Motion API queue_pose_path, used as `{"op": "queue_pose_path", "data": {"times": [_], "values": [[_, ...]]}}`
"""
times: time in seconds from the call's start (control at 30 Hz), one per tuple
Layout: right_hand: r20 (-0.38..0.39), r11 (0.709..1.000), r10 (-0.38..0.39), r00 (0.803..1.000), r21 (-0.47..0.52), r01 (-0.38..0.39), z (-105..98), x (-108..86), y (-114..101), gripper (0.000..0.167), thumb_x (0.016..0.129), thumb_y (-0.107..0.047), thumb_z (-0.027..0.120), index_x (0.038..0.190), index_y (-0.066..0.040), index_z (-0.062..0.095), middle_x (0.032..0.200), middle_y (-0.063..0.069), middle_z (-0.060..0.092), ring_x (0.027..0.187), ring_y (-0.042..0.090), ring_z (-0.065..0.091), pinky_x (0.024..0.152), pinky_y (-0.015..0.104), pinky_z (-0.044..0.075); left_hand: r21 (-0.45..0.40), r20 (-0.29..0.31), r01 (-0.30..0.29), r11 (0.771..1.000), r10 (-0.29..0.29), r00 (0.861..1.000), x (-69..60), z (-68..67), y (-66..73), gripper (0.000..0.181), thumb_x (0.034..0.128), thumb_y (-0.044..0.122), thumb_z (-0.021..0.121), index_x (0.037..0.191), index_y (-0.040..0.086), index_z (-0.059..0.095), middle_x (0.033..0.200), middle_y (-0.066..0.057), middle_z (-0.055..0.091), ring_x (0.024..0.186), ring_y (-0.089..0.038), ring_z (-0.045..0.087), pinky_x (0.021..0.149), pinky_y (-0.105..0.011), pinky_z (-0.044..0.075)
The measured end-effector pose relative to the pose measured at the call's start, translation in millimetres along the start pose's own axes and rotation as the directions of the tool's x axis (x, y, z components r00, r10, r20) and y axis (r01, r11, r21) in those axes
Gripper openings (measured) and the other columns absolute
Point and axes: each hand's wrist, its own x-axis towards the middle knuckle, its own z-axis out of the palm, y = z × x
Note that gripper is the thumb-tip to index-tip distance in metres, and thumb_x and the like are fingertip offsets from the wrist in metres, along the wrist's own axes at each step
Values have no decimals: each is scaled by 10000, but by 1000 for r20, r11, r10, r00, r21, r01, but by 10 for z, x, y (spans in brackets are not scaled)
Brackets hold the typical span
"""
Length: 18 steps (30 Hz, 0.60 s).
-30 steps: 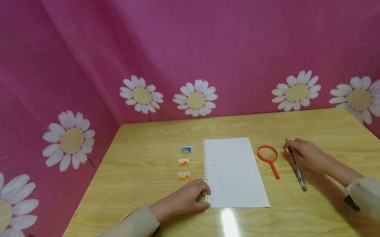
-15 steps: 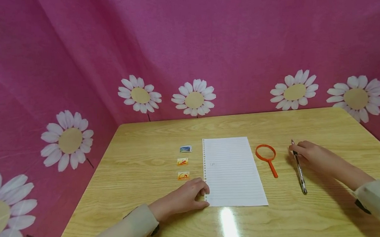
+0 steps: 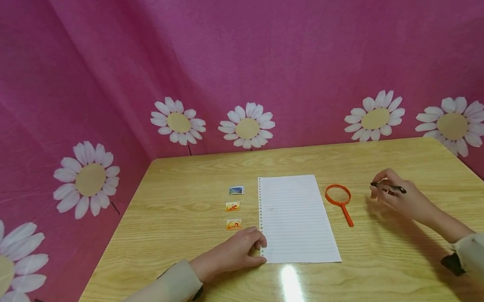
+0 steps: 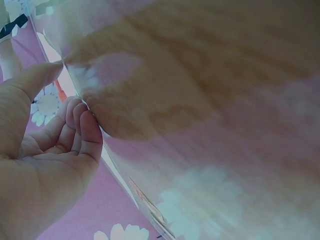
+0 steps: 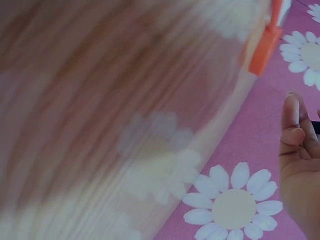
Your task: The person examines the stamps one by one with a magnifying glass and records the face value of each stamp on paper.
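Note:
My right hand (image 3: pixel 408 203) holds a pen (image 3: pixel 397 189) above the table, to the right of an orange-red magnifying glass (image 3: pixel 347 216). In the right wrist view only a dark bit of the pen (image 5: pixel 316 127) shows beyond the fingers. A sheet of lined paper (image 3: pixel 296 224) with punched holes lies in the middle, with small writing near its left side. On its lower left edge rests my left hand (image 3: pixel 235 251), fingers loosely bent and fingertips touching down. Left of the sheet, three small stamp-like pictures stand in a column: one blue (image 3: pixel 236 190), two yellow (image 3: pixel 234 224).
The glossy wooden table (image 3: pixel 179 193) reflects a bright light patch near its front. A pink curtain (image 3: pixel 294 56) printed with white daisies hangs along the back and left sides.
My right hand has lifted the pen and turned it: before, it pointed lengthwise toward me beside the magnifying glass; now it lies across the fingers. The left hand stays put.

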Motion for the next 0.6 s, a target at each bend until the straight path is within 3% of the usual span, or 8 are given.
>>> {"op": "queue_pose_path", "data": {"times": [0.1, 0.2, 0.27, 0.4, 0.5, 0.6], "values": [[-34, 999, 30, 999, 12, -30, 14, 42, -64, 22, 954, 22, 565, 943, 11, 549, 871, -67, 587, 707, -36, 572, 582, 141, 453, 1, 1, 3, 1000, -3, 1000, 0, 1, 0, 233, 893, 223, 723, 1054, 106, 602, 937, 37, 532, 826, -14, 426, 753, -136, 406], [-53, 996, 90, 995, -5, -90, 12, 73, -116, 80, 966, -41, 576, 889, -31, 597, 897, -131, 527, 680, -10, 535, 555, 174, 436, -3, 2, 5, 1000, -5, 1000, 1, -1, 2, 233, 894, 225, 722, 1055, 106, 602, 938, 34, 533, 827, -18, 429, 752, -137, 405], [-56, 988, 151, 987, -3, -152, 3, 83, -141, 81, 964, -89, 596, 888, -75, 618, 900, -172, 529, 704, -35, 532, 568, 167, 433, -6, 4, 7, 1000, -7, 1000, 2, -1, 3, 233, 895, 226, 721, 1055, 108, 600, 937, 36, 530, 828, -20, 430, 753, -137, 403], [-37, 973, 217, 975, 83, -214, -18, 99, -154, 76, 940, -98, 642, 993, -65, 598, 863, -125, 605, 759, -58, 565, 624, 146, 466, -11, 6, 13, 1000, -13, 1000, 2, -3, 5, 234, 894, 226, 722, 1053, 108, 599, 934, 40, 526, 828, -19, 430, 753, -136, 401], [12, 939, 289, 957, 190, -285, -32, 84, -150, 122, 931, -103, 657, 1016, -50, 586, 880, -127, 620, 793, -46, 591, 659, 154, 486, -12, 8, 14, 1000, -14, 1000, 2, -6, 8, 235, 892, 222, 724, 1053, 105, 599, 934, 41, 527, 829, -18, 430, 754, -135, 402], [67, 886, 363, 929, 283, -367, -43, 57, -149, 138, 930, -103, 657, 1026, -51, 572, 881, -160, 626, 794, -13, 610, 662, 181, 496, -12, 8, 11, 1000, -11, 1000, -2, -5, 8, 233, 893, 218, 723, 1051, 103, 597, 933, 40, 525, 829, -16, 428, 754, -135, 401]]}}
